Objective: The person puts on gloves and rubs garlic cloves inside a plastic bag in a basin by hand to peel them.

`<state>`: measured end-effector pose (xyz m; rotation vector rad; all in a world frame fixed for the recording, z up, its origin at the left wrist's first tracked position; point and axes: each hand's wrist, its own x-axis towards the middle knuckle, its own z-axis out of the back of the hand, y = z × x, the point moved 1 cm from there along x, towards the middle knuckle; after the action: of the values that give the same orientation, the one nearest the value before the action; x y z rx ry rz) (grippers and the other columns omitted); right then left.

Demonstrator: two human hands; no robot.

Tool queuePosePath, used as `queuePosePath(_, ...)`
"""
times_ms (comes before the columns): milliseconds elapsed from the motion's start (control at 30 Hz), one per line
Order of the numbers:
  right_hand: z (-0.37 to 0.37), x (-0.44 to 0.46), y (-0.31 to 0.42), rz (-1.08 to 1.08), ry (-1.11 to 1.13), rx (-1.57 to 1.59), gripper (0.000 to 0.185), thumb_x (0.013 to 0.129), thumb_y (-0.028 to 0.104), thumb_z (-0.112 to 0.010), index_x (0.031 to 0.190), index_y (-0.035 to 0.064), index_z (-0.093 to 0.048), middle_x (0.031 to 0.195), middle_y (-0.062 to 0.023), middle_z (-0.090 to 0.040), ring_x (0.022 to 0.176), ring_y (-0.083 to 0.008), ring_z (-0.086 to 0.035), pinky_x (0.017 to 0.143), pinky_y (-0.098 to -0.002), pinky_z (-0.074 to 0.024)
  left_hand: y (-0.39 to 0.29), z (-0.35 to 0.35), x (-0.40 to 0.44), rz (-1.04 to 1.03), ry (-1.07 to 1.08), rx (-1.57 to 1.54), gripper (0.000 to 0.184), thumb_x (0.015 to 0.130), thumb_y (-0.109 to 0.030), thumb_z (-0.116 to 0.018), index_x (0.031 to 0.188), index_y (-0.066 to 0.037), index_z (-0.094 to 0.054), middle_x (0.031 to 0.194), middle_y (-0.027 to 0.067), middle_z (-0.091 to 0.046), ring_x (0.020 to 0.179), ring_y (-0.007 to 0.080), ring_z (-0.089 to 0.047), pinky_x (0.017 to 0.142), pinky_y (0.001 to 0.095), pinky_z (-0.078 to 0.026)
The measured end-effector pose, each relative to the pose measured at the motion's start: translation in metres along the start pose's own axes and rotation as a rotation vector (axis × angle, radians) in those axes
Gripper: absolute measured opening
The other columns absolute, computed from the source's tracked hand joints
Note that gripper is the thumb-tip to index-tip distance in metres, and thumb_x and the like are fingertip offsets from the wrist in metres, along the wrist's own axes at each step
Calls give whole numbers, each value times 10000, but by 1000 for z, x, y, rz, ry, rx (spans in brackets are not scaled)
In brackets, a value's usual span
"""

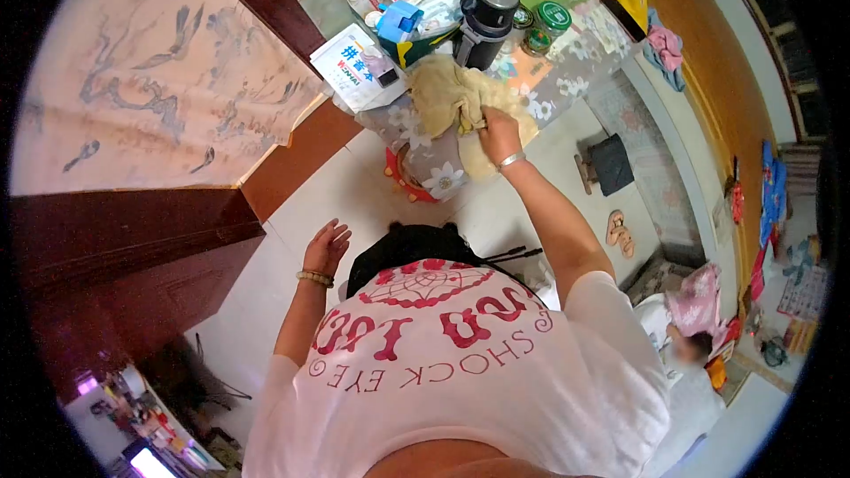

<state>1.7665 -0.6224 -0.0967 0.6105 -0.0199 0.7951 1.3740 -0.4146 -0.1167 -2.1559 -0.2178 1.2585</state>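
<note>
My right hand (501, 134), with a silver bracelet at the wrist, grips the edge of a crumpled yellowish cloth (443, 93) on the flower-patterned table (443, 179). A paler yellow sheet or cloth lies partly under it and hangs at the table's edge. My left hand (328, 248), with a beaded bracelet, hangs in the air at the left, away from the table, its fingers apart and holding nothing. Beside the cloth are a white booklet (358, 67) and a dark thermos (485, 25).
Green-lidded jars (553, 18), a blue box (399, 21) and a phone (623, 19) lie on the table. A red stool (405, 179) is partly under it. Sandals (620, 234) and a dark stool (609, 165) stand on the floor. Another person (691, 389) is at lower right.
</note>
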Motion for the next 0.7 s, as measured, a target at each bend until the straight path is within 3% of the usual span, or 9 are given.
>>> queuePosePath(67, -7, 2, -10, 85, -63, 77, 261, 713, 22, -553, 973, 0, -565, 858, -230, -594, 825, -389, -568, 726, -412, -457, 1, -4, -2, -5, 16, -6, 420, 879, -183, -529, 1259, -37, -427, 1154, 113, -555, 1014, 230, -565, 846, 330, -458)
queuePosePath(133, -4, 7, -7, -172, 103, 156, 240, 747, 48, -557, 980, -7, -560, 920, -238, -592, 876, -387, -563, 753, -412, -456, -15, -36, -15, 18, 41, 113, 428, 886, -212, -525, 1262, -34, -423, 1166, 113, -548, 1046, 233, -547, 885, 351, -436)
queuePosePath(167, -3, 11, -4, -174, 94, 157, 240, 747, 48, -557, 980, -7, -560, 920, -238, -592, 876, -387, -563, 753, -412, -456, -23, -52, -15, 9, 187, 172, 549, 907, -371, -475, 1334, -55, -333, 1314, 112, -428, 1160, 234, -454, 963, 365, -355)
queuePosePath(300, 6, 23, -8, -161, 35, 154, 260, 828, 154, -529, 1015, -26, -545, 909, -258, -595, 856, -409, -562, 746, -428, -453, -55, -146, -9, 15, 558, -184, 680, 900, -553, -320, 1379, -74, -261, 1397, 100, -330, 1295, 235, -285, 1035, 393, -236)
queuePosePath(400, 9, 22, -20, -219, -8, 93, 326, 863, 237, -523, 1020, -48, -548, 849, -235, -623, 797, -366, -600, 711, -403, -462, -69, -190, -2, 102, 753, -463, 672, 895, -554, -326, 1375, -85, -275, 1409, 100, -308, 1310, 255, -257, 1037, 410, -253)
queuePosePath(533, 27, 25, -23, -568, 144, 574, 331, 860, 281, -551, 994, -19, -588, 827, -108, -644, 728, -180, -595, 635, -303, -463, -68, -230, 10, 127, 834, -402, 674, 887, -558, -349, 1367, -87, -292, 1407, 101, -306, 1305, 283, -258, 1022, 431, -292)
queuePosePath(600, 23, 26, -28, -600, 169, 639, 334, 859, 296, -556, 988, -8, -600, 839, -72, -639, 719, -125, -576, 617, -270, -456, -51, -240, 23, 115, 829, -353, 677, 892, -550, -346, 1377, -84, -264, 1406, 97, -308, 1291, 281, -285, 1019, 426, -301)
queuePosePath(667, 30, 27, -4, -584, 373, 1085, 298, 832, 284, -575, 987, 34, -620, 863, -47, -629, 675, -108, -554, 582, -265, -444, -31, -259, 34, 20, 700, -121, 566, 923, -455, -380, 1358, -104, -290, 1361, 101, -360, 1219, 264, -376, 974, 402, -355)
queuePosePath(700, 29, 28, 1, -383, 437, 850, 305, 813, 266, -585, 1008, 33, -612, 879, -66, -631, 693, -139, -569, 602, -289, -452, -21, -273, 40, 21, 711, -126, 566, 923, -455, -380, 1358, -104, -290, 1361, 101, -360, 1219, 264, -376, 974, 402, -355)
